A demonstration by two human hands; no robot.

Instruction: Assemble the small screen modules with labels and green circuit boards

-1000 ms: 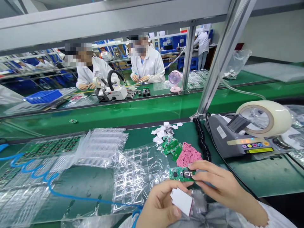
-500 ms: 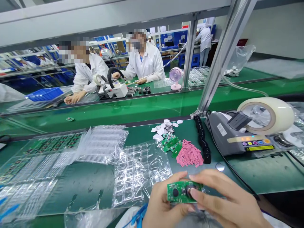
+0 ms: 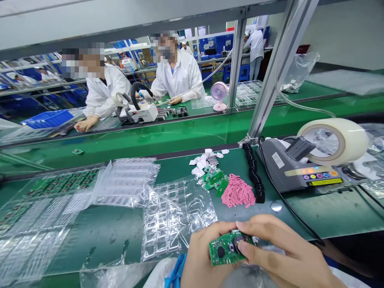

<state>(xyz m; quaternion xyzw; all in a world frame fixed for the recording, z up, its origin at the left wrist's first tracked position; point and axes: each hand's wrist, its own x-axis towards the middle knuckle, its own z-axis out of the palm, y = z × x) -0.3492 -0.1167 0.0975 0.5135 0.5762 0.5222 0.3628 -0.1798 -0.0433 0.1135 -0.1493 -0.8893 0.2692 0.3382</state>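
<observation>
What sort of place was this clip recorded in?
Most likely an electronics assembly workshop. A circuit board is held up close, more green boards are piled on the bench, and co-workers in white coats are at a bench opposite.

Pink strips (image 3: 238, 192) on green bench (image 3: 102, 228)

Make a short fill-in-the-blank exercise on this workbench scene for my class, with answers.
1. The left hand and right hand hold a ____ circuit board.
2. The small strips heaped on the bench are ____.
3. In the picture, the tape dispenser stands to the ____ of the strips.
Missing words: green; pink; right.
</observation>
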